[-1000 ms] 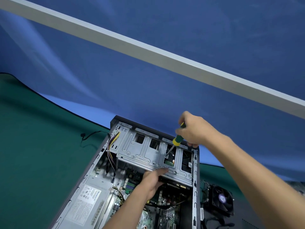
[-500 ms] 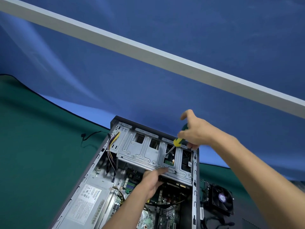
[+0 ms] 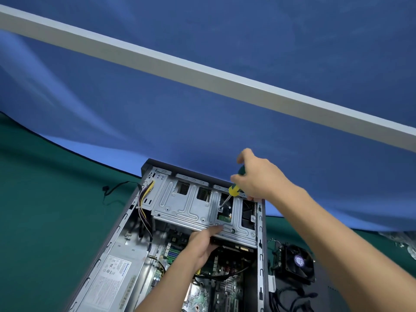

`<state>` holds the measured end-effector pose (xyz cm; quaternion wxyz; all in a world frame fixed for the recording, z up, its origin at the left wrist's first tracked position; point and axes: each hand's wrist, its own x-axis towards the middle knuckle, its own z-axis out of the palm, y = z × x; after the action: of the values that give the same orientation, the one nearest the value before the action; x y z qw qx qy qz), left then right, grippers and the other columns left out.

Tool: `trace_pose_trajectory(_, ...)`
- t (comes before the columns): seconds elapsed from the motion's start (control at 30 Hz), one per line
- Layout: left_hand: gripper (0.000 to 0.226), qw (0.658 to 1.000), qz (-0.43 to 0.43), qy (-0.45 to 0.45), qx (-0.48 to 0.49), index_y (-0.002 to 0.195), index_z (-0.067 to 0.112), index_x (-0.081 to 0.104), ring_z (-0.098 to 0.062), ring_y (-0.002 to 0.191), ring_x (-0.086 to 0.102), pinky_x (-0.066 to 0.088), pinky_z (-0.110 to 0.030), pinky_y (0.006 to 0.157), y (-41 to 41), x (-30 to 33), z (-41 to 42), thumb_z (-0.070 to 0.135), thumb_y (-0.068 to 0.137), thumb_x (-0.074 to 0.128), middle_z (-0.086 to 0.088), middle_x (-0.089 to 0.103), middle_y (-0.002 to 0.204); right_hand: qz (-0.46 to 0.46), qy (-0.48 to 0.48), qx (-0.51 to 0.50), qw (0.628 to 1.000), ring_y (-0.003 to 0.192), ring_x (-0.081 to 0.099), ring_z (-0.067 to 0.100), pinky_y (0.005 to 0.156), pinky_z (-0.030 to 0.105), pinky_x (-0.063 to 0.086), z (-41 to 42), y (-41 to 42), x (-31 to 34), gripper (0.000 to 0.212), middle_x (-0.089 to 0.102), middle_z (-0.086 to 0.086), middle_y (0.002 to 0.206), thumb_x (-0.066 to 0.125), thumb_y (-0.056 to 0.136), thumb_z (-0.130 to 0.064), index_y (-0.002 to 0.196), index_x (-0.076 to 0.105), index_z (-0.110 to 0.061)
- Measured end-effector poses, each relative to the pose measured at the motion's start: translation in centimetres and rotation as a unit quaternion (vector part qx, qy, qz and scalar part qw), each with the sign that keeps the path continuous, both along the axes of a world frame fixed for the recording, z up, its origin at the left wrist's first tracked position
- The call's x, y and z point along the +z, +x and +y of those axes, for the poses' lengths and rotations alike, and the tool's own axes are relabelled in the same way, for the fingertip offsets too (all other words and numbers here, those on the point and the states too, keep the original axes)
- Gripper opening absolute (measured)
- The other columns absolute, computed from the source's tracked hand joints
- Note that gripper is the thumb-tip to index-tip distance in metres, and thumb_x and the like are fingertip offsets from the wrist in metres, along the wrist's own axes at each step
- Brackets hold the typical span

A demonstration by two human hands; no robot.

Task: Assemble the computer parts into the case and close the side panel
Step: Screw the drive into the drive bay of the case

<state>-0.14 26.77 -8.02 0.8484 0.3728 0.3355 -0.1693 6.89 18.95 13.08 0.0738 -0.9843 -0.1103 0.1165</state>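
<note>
The screwdriver [image 3: 234, 190] is gripped at its handle by the right hand [image 3: 258, 179], its shaft slanting down and leftward to a screw [image 3: 220, 208] on the drive cage [image 3: 191, 210] in the case [image 3: 262, 244], steadied by the left hand's [image 3: 202, 243] straight fingers [image 3: 215, 229].

Two bare forearms reach in from the lower edge, with no sleeves, gloves, rings or watch visible on the left hand [image 3: 201, 245] or right hand [image 3: 258, 176].
</note>
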Motion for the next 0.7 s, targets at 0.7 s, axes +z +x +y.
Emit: trace_pose_trajectory(0.7,0.073,0.987,0.07,0.115,0.093,0.135,-0.002,0.037,-0.03,0.109,0.053,0.051,-0.039,0.091,-1.1,1.7,-2.7,0.017,0.077,0.077,-0.023,0.046,0.131,0.096,-0.069,0.022,0.993,0.064,0.048,0.02,0.049,0.024,0.028,-9.7,-3.9,-3.3,0.038,0.051,-0.001,0.066,0.059,0.083,-0.046,0.064,0.043,-0.017)
